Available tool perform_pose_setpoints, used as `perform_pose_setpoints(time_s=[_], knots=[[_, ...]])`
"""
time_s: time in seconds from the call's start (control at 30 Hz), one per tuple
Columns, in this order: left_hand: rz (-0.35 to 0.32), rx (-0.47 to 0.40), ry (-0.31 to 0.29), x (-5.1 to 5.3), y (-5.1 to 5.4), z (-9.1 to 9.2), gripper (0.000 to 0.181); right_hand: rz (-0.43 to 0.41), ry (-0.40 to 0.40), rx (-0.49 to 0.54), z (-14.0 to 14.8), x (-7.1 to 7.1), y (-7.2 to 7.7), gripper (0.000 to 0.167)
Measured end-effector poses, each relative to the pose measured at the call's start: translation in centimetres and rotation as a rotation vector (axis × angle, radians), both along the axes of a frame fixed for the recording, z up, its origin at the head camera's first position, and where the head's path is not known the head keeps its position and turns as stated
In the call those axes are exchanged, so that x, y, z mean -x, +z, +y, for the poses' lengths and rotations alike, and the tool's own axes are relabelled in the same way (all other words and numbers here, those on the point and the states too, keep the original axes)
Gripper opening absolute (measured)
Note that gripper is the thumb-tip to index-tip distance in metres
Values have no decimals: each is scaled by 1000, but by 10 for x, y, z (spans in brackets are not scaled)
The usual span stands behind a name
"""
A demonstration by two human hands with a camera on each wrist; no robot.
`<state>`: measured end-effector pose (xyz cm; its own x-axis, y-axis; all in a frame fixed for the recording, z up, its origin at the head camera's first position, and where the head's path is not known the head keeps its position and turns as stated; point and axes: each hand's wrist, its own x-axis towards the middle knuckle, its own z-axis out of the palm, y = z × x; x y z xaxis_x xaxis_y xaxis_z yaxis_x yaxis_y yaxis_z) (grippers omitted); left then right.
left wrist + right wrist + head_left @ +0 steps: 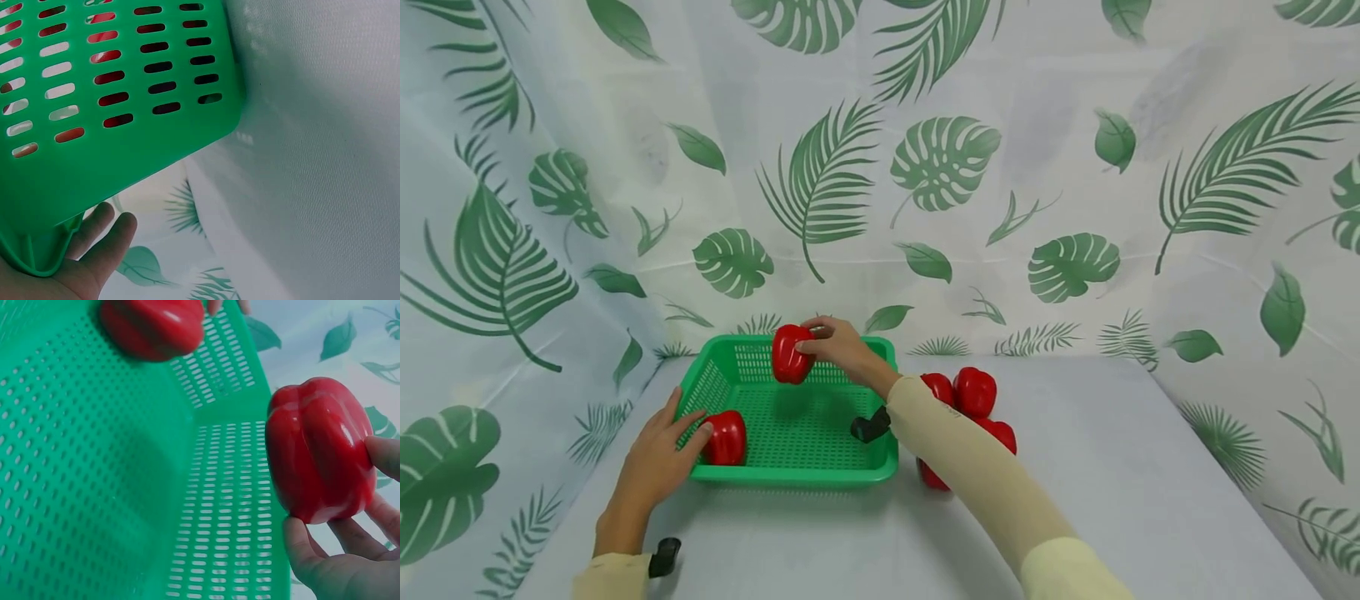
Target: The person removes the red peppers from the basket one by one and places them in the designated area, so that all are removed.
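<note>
A red bell pepper (790, 354) is held by my right hand (842, 346) above the back part of a green plastic basket (797, 476). In the right wrist view, the fingers and thumb pinch this pepper (320, 450) at its side and end. At the basket's front left corner, my left hand (658, 454) grips the rim. In the left wrist view, two fingers (112, 247) reach past the outside of the basket wall (125, 156). Another red bell pepper (726, 437) lies inside that corner, beside the left fingertips; whether they touch it I cannot tell.
Several red bell peppers (975, 392) lie on the white table (1097, 467) right of the basket, partly hidden behind my right forearm. A leaf-patterned sheet (850, 208) hangs behind and at the sides. Small black cameras (665, 557) sit at both wrists.
</note>
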<state>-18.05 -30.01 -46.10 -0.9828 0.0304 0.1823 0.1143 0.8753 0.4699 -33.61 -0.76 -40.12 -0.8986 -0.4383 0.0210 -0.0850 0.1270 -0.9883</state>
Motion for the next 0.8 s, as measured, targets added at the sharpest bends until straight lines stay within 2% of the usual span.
perform_pose_setpoints(time_s=[0.43,0.6,0.8], knots=[[-21,0,1,0,3,2,60,13,-9,17,36,-2,11,47],[-12,-5,-5,0,3,2,59,5,-7,52,50,-4,13,50],[0,-8,-9,-1,3,3,58,21,-38,39,66,-7,16,51]])
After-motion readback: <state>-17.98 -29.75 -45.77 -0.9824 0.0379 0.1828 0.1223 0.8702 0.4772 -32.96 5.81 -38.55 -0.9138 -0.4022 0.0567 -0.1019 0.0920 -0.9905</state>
